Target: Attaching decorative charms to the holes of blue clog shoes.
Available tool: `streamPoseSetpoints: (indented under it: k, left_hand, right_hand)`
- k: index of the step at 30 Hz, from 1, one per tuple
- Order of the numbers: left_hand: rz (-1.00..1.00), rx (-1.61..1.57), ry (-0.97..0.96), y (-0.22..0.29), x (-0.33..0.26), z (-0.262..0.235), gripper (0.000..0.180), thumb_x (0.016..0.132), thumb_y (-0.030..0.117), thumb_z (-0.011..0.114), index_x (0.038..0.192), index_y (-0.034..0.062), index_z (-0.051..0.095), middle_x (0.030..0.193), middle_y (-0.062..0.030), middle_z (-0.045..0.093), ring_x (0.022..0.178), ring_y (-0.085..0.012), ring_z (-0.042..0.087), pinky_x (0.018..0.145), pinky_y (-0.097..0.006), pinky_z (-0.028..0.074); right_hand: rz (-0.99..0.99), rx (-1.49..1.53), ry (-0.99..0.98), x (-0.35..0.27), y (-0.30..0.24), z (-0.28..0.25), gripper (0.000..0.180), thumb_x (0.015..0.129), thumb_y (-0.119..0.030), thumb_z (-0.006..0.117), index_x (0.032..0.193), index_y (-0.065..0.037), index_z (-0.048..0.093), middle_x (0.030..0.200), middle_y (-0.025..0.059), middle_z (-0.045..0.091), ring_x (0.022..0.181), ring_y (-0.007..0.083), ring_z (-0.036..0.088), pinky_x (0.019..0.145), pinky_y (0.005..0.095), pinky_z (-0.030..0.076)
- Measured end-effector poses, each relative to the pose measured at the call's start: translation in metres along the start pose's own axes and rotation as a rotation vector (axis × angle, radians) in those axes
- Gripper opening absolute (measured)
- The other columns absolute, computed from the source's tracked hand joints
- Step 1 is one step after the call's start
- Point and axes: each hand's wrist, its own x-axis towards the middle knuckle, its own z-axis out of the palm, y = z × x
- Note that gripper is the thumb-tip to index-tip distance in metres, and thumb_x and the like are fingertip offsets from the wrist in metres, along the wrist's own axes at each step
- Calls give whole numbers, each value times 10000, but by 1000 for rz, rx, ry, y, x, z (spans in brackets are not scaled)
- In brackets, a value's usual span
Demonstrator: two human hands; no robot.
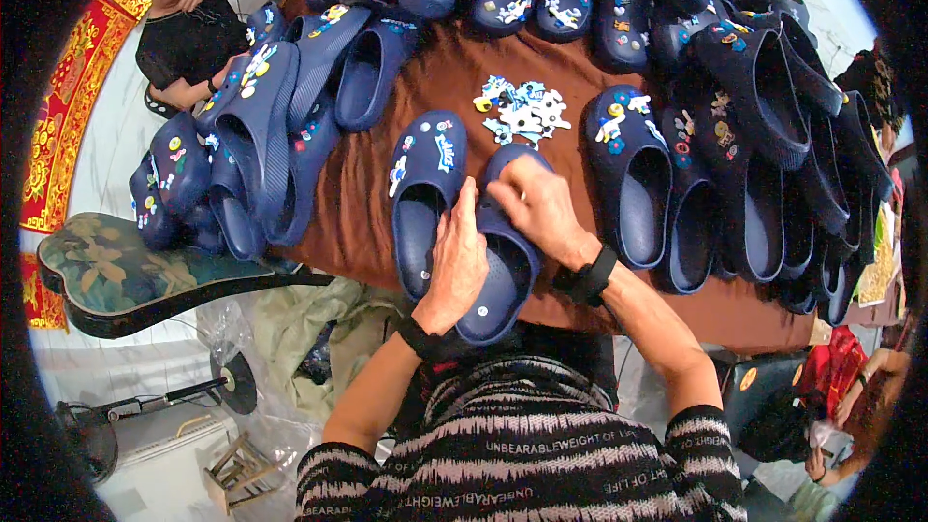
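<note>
Navy clog [507, 280] sits at near edge of brown cloth [348, 198], right beside charm-decorated clog [418, 217]. Left hand [458, 266] on its left side, fingers together, grip unclear. Right hand [544, 203] over toe, fingers curled; can't tell if clamped. Charm pile [522, 114] beyond.

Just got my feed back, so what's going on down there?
A person has both hands at a navy clog: the left hand lies along the left side of that clog, and the right hand is over its toe end. Whether the right fingers pinch anything is hidden. Just left sits another clog with charms on its toe. Beyond them, loose charms lie piled on the brown cloth, with more navy clogs around.
</note>
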Motion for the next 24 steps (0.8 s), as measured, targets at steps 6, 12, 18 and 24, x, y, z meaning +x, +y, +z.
streamPoseSetpoints:
  k: [6,12,18,24]
  left_hand:
    - [52,82,-40,5,1,-3,681,864,-83,488,1506,6,278,1465,-227,432,1360,-395,412,1129,-548,295]
    - [63,64,-28,8,1,-3,675,865,-70,508,1501,35,307,1457,-214,442,1365,-379,412,1135,-548,288]
    - [57,78,-24,8,1,-4,651,856,-71,511,1476,32,345,1427,-212,462,1355,-373,422,1130,-540,296]
    - [95,74,-3,7,3,-3,625,838,-80,511,1443,18,388,1401,-211,481,1335,-374,439,1115,-508,317]
  right_hand:
    - [130,-254,82,70,22,-25,248,900,-271,664,880,-35,595,871,158,641,814,359,630,691,454,478]
    - [78,-308,12,78,38,-46,283,894,-287,667,1061,-59,675,1043,178,662,942,374,647,797,473,507]
    - [291,-116,-34,19,22,-49,205,893,-217,663,864,-15,648,787,195,661,782,390,662,699,467,512]
    - [272,-154,-90,-16,26,-40,140,864,-99,642,964,-13,596,964,206,628,912,394,625,776,467,498]
